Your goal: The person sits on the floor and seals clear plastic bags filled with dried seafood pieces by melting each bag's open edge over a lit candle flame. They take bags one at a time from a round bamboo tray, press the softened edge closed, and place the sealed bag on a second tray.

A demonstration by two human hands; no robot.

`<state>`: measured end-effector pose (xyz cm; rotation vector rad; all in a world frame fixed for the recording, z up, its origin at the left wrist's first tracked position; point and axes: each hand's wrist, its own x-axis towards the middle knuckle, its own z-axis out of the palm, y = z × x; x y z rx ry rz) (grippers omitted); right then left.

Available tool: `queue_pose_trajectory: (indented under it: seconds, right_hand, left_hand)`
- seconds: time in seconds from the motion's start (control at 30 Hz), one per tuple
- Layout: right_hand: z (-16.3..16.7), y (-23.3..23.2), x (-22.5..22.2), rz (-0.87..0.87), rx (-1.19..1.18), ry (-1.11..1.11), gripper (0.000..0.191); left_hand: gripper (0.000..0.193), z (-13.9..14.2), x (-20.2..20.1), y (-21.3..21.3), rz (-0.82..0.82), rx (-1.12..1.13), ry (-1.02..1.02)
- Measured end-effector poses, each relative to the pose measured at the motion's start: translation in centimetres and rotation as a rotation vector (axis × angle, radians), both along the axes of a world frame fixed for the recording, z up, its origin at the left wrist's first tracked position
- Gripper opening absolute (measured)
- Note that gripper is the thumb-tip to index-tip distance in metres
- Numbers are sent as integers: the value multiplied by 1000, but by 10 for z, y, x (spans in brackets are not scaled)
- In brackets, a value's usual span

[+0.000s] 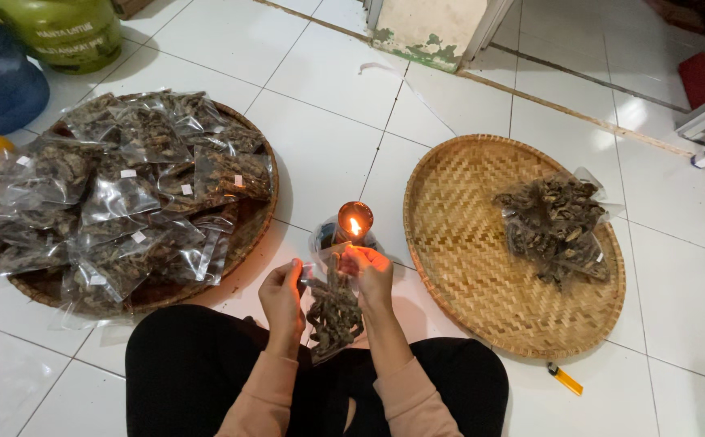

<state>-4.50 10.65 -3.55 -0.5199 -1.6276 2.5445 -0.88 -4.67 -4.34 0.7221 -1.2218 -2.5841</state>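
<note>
White tiled floor (328, 137) carries two woven bamboo trays (465, 243), a lit candle jar (352, 225), and a yellow lighter (564, 379).

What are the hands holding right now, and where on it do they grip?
Both hands hold one clear plastic bag of dark dried pieces by its top edge: the left hand at the left corner, the right hand at the right corner, beside the candle flame.
</note>
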Motion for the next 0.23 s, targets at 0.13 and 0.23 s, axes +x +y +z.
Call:
queue_pose_trajectory:
  seconds: [0.13, 0.23]
  right_hand:
    - [3, -3, -11, -10, 60, 27, 15]
    - [3, -1, -13, -32, 92, 40, 16]
  left_hand:
    - [13, 4, -8, 1, -13, 26, 14]
    - [12, 6, -9, 2, -19, 67, 36]
